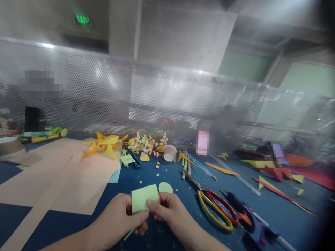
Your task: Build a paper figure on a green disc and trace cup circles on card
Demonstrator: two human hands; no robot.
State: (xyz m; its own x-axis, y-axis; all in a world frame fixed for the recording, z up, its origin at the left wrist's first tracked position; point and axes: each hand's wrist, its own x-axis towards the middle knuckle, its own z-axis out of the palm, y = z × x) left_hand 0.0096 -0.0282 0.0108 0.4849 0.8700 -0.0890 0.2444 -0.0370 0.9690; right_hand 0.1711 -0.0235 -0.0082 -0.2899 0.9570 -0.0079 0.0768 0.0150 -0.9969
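Observation:
A light green paper piece is held up between both hands near the bottom centre. My left hand pinches its left and lower edge, thumb in front. My right hand grips its right side, with the thumb pressed on the lower right corner. Below the paper, a thin green strip sticks out beside my left hand's fingers. Just behind my right hand lies a light green paper disc on the blue table.
Scissors and a blue glue gun lie at the right. Peach paper sheets cover the left. Yellow paper cutouts, a tape roll, markers and scraps sit farther back, before a perforated metal screen.

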